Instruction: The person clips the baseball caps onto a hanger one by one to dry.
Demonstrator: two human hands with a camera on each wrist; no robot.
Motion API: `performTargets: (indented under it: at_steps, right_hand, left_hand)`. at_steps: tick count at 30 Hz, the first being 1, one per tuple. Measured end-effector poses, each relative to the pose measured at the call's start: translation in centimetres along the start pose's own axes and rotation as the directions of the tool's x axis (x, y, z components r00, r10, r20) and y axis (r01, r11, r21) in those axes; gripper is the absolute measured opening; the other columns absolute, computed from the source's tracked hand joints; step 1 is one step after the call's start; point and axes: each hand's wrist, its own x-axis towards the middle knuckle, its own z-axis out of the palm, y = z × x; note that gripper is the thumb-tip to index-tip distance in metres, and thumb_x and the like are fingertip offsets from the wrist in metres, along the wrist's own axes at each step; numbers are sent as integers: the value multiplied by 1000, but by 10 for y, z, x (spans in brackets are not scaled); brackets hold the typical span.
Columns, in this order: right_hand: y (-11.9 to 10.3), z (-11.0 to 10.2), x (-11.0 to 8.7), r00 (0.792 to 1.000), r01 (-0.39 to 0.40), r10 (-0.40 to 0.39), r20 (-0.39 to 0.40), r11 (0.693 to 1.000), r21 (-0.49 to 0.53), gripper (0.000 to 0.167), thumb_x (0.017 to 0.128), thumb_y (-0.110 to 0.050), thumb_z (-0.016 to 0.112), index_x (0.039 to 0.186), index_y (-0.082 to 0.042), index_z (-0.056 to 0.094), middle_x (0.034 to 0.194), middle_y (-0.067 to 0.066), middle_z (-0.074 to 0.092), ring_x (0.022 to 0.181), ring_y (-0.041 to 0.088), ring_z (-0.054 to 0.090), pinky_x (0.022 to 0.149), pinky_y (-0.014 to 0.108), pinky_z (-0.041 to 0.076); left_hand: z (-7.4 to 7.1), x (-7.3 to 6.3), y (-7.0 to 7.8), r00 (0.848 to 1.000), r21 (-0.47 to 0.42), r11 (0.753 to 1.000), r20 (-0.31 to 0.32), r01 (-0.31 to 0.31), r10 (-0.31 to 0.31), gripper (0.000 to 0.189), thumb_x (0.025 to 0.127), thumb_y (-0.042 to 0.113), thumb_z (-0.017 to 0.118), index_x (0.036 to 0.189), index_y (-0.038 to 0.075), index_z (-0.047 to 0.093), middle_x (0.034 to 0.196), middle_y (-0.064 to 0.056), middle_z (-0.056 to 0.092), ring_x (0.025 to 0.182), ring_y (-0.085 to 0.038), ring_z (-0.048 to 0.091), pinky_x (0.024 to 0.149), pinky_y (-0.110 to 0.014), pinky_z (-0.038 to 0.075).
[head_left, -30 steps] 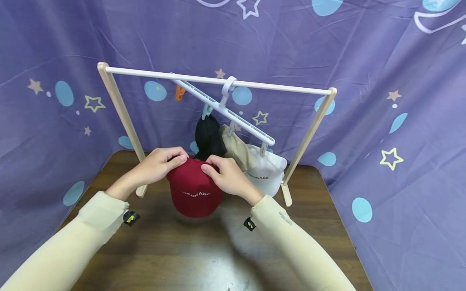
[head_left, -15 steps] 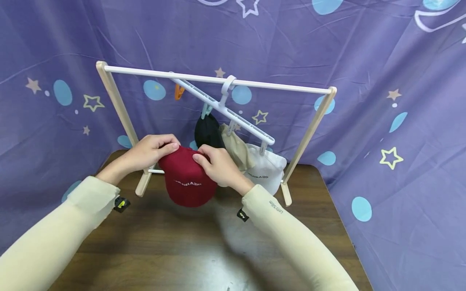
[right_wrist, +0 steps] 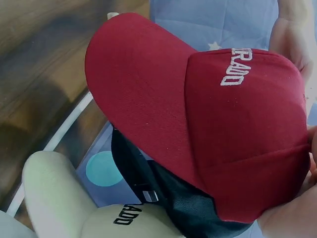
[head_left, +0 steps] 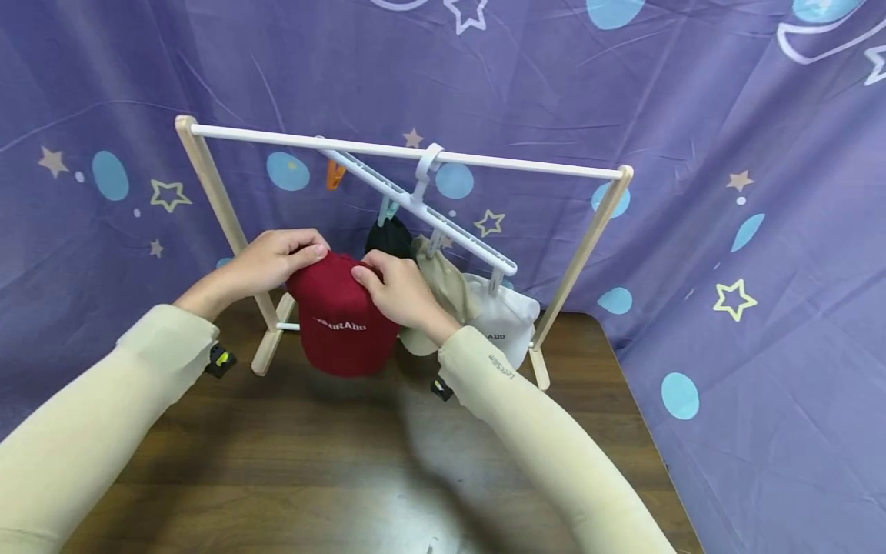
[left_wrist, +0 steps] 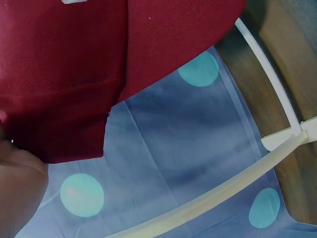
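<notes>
A red baseball cap [head_left: 339, 319] with white lettering hangs brim-down between my two hands, in front of the rack. My left hand [head_left: 273, 261] pinches its upper left edge, thumb in front. The upper right edge is pinched by my right hand [head_left: 401, 288]. Behind the cap, a white clip hanger [head_left: 388, 187] hangs at a slant and carries a black cap [head_left: 390, 237], a beige cap [head_left: 443, 281] and a white cap [head_left: 500, 317]. An orange clip [head_left: 335, 175] at the hanger's left end holds nothing. In the right wrist view the red cap partly covers the black one.
The rack has a white top rail [head_left: 291, 141] and wooden posts, left post [head_left: 214, 185] and right post [head_left: 588, 246]. It stands on a brown wooden table [head_left: 311, 462]. A purple patterned curtain [head_left: 554, 77] surrounds the table.
Both hands have moved the red cap up and to the left, toward the rack's left side. It now covers more of the black cap. Both grips look the same.
</notes>
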Motion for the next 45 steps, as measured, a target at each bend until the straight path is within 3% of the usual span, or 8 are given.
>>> performTargets:
  at_steps: [12, 18, 31, 39, 42, 45]
  right_hand:
    - [-3, 5, 29, 997, -48, 50, -52, 998, 33, 20, 111, -28, 59, 102, -13, 69, 82, -1, 65, 76, 14, 60, 71, 25, 47]
    - [-8, 7, 42, 993, -79, 80, -88, 997, 15, 21, 111, -29, 58, 103, -13, 69, 85, 0, 67, 82, 15, 60, 75, 26, 46]
    - [-1, 6, 55, 989, -119, 114, -90, 992, -47, 22, 111, -33, 57, 109, -17, 72, 99, 0, 72, 91, 16, 62, 81, 28, 48]
    - [-3, 0, 58, 991, -103, 98, -92, 994, -44, 22, 111, -33, 58, 114, -18, 73, 106, -1, 74, 94, 16, 64, 85, 27, 48]
    - [-6, 0, 60, 992, -92, 88, -85, 995, -46, 21, 111, -33, 58, 114, -19, 73, 108, -2, 74, 95, 15, 64, 86, 27, 48]
    - [-8, 0, 61, 994, -83, 79, -82, 996, -45, 20, 110, -34, 59, 115, -20, 73, 109, -3, 74, 96, 15, 64, 86, 27, 48]
  left_hand:
    - [-16, 26, -10, 999, 88, 996, -44, -18, 22, 31, 111, 41, 55, 110, 18, 75, 91, -2, 70, 83, -16, 60, 75, -29, 44]
    - [-24, 36, -14, 999, 93, 996, -34, -2, 5, 32, 111, 43, 53, 114, 19, 74, 100, -2, 72, 88, -16, 60, 75, -29, 45]
    - [-27, 55, -19, 1000, 136, 990, -10, -22, 24, 32, 111, 40, 54, 115, 17, 75, 111, -6, 72, 99, -19, 57, 83, -33, 41]
    - [-30, 68, -15, 998, 60, 997, 43, 41, -44, 45, 111, 47, 51, 137, 13, 63, 132, -13, 66, 120, -25, 57, 98, -42, 41]
    - [-29, 76, -15, 998, 24, 997, -8, 67, -67, 50, 112, 48, 47, 141, 10, 56, 135, -17, 65, 122, -29, 58, 99, -41, 41]
    - [-26, 86, -14, 984, 7, 993, -136, 116, -114, 54, 111, 51, 44, 141, 7, 52, 130, -18, 65, 116, -29, 59, 94, -36, 41]
